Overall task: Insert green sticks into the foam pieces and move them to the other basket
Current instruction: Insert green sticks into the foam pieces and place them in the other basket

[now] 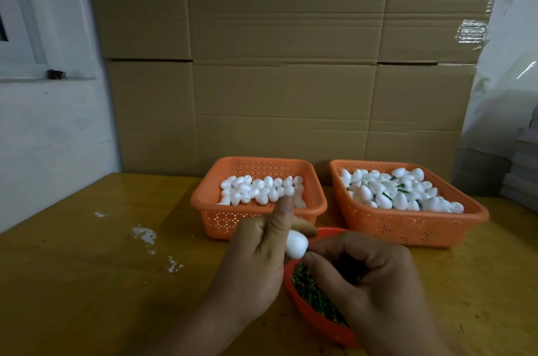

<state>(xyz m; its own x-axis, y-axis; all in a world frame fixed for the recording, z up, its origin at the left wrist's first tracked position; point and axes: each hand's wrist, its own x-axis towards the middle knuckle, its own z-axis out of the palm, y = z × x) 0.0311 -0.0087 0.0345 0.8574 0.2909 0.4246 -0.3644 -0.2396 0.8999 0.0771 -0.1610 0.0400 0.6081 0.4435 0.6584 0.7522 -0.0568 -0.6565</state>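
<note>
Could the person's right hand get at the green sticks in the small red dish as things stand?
Probably yes. The right hand hovers directly above the red dish of green sticks, and nothing lies between them. Its fingers are curled at the foam piece the left hand holds.

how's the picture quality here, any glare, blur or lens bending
Head view: dim, flat light with a yellowish sheen on the table; wide-angle bending shows in the curved cardboard wall edges; the foam piece and the pile in the right basket are nearly blown out to plain white; both hands, left and right, look soft and underexposed; the tape patch glints.
</note>
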